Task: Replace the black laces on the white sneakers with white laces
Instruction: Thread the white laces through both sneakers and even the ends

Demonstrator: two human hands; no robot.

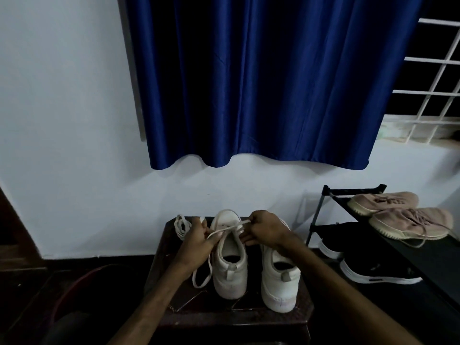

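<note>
Two white sneakers stand side by side on a dark low table, heels toward me. Over the left sneaker both hands work a white lace. My left hand pinches one strand at the sneaker's left side, and the loose end loops down beside the heel. My right hand pinches the other strand above the tongue. The right sneaker stands untouched; my right hand hides its front. A second white lace lies bundled at the table's far left. No black lace is visible.
A black shoe rack stands to the right, carrying a pair of pink knit shoes on top and black shoes with white soles below. A blue curtain hangs on the white wall behind. The floor is dark.
</note>
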